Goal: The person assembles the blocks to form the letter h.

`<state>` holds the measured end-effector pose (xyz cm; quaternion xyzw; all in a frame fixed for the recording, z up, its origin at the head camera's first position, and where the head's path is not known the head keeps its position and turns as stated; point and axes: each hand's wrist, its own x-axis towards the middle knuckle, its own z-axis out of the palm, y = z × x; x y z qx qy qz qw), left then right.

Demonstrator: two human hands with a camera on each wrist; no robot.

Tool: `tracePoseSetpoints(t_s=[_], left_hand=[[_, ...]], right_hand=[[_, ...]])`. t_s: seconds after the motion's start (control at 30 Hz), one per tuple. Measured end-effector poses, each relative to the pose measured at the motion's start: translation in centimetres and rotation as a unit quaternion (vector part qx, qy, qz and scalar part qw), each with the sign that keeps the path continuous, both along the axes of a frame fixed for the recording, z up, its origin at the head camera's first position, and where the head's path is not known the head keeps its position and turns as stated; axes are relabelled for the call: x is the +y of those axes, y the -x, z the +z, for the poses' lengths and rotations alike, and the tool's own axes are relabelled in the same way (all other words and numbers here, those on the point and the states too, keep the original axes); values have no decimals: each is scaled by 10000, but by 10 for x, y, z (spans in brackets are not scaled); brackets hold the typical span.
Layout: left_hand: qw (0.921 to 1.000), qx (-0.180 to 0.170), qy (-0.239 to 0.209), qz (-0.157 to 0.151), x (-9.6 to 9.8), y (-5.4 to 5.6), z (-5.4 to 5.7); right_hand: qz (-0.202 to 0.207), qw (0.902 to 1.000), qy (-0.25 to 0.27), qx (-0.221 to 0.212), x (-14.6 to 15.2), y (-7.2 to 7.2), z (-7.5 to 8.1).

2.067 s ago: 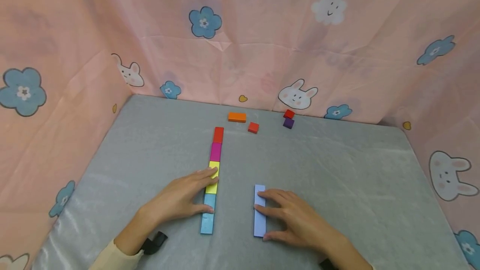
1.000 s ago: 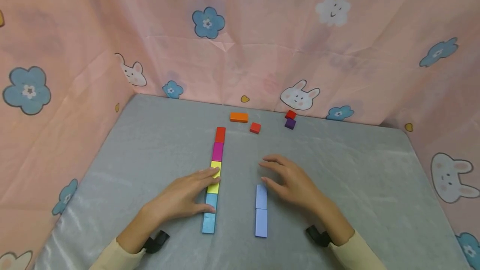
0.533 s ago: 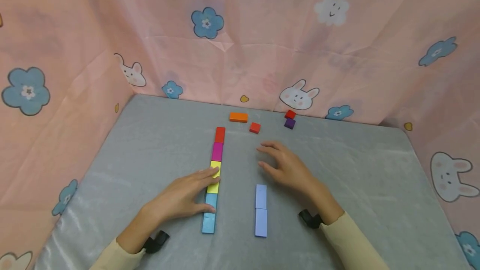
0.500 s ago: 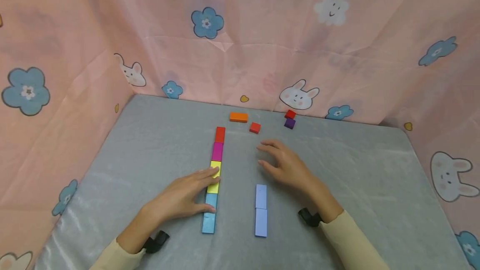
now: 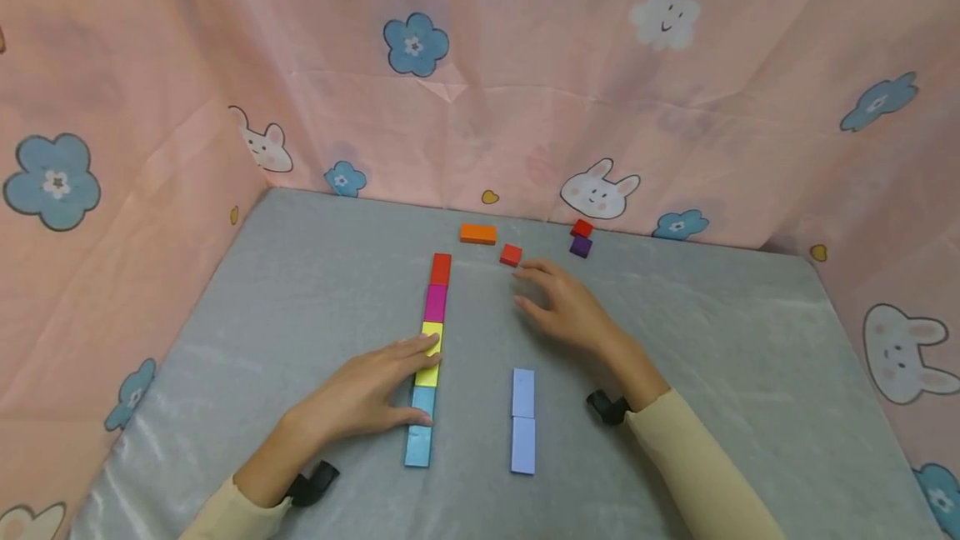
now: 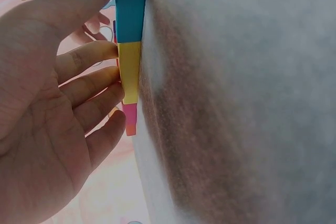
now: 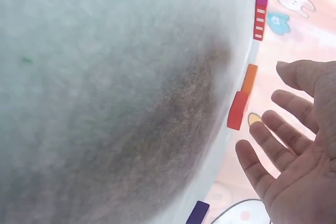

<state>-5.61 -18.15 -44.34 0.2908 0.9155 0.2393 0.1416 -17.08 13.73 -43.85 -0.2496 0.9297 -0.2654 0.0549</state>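
Note:
A straight row of wooden blocks runs away from me: two light blue ones (image 5: 418,447), then yellow (image 5: 426,376), magenta (image 5: 435,303) and red (image 5: 441,269). My left hand (image 5: 352,394) rests along it, fingertips on the yellow block and thumb on the blue part. In the left wrist view its fingers (image 6: 92,85) reach the row's side. My right hand (image 5: 573,311) hovers over the cloth with nothing in it, fingers loosely spread, fingertips close to a small orange-red block (image 5: 511,255). Behind its wrist, two periwinkle blocks (image 5: 523,446) lie end to end.
Toward the back edge lie an orange block (image 5: 477,233), a small red block (image 5: 581,227) and a dark purple block (image 5: 581,247) against it. Grey cloth (image 5: 712,357) covers the table. A pink printed curtain (image 5: 510,123) encloses the back and sides.
My right hand has left the two periwinkle blocks and moved away from me toward the small orange-red block. The left hand has stayed on the row.

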Motion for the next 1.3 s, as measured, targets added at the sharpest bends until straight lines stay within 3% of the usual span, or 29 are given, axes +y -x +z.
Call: tracePoseSetpoints(t_s=[0.4, 0.6, 0.87, 1.3], left_hand=[[10000, 3, -13, 17, -1, 1, -1], [10000, 3, 7, -8, 0, 2, -1], [10000, -30, 17, 63, -1, 1, -2], [10000, -26, 23, 74, -1, 0, -1]], right_hand=[[212, 9996, -182, -25, -14, 31, -3], [239, 9991, -347, -96, -20, 40, -2], [474, 9956, -781, -203, -25, 44, -1], [346, 9951, -920, -44, -24, 43, 1]])
